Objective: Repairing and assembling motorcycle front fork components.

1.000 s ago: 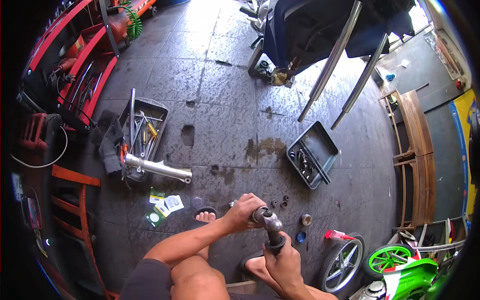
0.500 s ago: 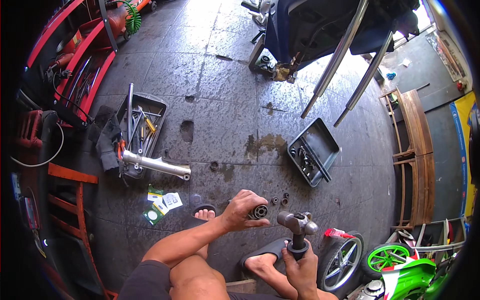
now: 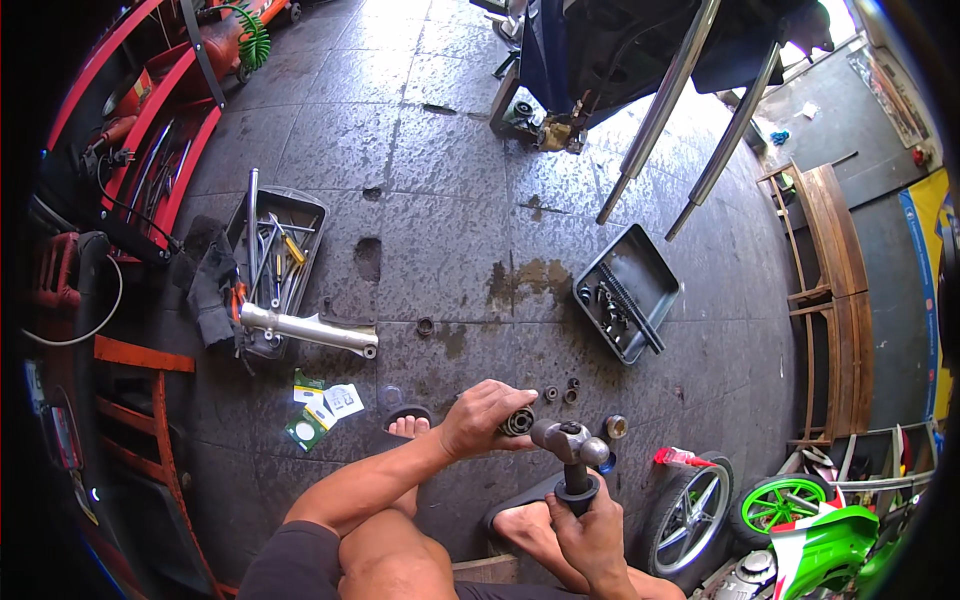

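Note:
In my left hand (image 3: 480, 420) is a short dark cylindrical metal part (image 3: 518, 420), its round, ring-like end turned toward the hammer. The fingers wrap around its side and hide most of its length. My right hand (image 3: 592, 535) grips a ball-peen hammer (image 3: 570, 441) by its dark handle, head up. One face of the hammer head is right beside the part's end; whether they touch I cannot tell. On the floor just beyond my hands lie a few small metal rings (image 3: 571, 393). A round metal-and-white piece (image 3: 616, 427) and a blue item (image 3: 607, 463) sit right of the hammer.
Left on the floor are a tool tray (image 3: 318, 235), a silver fork leg (image 3: 310, 329) across its near end, and green-and-white packets (image 3: 309, 430). A black parts tray (image 3: 660, 275) holds a spring. Fork tubes (image 3: 660, 110) hang above. A wheel (image 3: 688, 520) lies right.
My right hand has moved the hammer left, so its head is now close beside the part. The round piece and blue item beyond the hammer have come into sight. My left hand keeps its hold.

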`<action>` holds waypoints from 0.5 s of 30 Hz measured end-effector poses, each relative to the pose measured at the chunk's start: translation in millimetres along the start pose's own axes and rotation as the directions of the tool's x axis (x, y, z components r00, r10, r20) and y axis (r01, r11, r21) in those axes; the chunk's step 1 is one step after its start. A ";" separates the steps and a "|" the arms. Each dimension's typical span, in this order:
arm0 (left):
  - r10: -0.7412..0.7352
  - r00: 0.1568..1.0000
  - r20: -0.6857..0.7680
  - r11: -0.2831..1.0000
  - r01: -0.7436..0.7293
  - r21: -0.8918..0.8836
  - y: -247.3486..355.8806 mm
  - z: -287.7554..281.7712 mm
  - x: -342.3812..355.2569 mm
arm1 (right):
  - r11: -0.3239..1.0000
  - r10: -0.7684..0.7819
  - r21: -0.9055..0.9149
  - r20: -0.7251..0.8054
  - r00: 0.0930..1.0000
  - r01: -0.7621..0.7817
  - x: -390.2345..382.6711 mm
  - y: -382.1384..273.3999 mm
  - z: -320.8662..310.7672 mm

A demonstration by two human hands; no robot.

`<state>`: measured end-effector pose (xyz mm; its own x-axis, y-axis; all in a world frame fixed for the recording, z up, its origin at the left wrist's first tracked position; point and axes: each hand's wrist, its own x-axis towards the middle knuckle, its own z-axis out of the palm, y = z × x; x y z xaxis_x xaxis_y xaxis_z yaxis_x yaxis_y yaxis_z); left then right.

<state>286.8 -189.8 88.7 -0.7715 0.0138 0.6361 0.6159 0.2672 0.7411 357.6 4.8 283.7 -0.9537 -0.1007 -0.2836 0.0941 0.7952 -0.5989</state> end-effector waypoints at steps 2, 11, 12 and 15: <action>-0.029 0.999 0.016 1.000 0.029 0.004 0.3 -0.8 -0.6 | 1.000 0.000 -0.006 0.000 1.000 0.000 -0.3 2.1 3.2; -0.063 0.998 0.019 0.997 0.064 -0.033 -1.7 3.3 -0.5 | 0.994 -0.095 -0.045 0.017 0.995 0.096 3.5 -23.1 -15.2; -0.067 0.998 0.017 0.997 0.067 -0.041 -0.3 4.1 -4.2 | 0.995 -0.098 0.020 -0.010 0.995 0.098 0.7 -27.8 -22.7; -0.142 0.989 0.051 0.989 0.144 -0.038 -2.6 4.0 -9.6 | 0.982 -0.142 0.086 -0.242 0.960 0.167 -4.6 -36.1 -21.6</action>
<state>291.9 -186.8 79.8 -0.8584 0.0243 0.5124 0.5036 0.2292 0.8330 352.4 -10.6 322.7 -0.9979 -0.0644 -0.0057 -0.0420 0.7127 -0.7002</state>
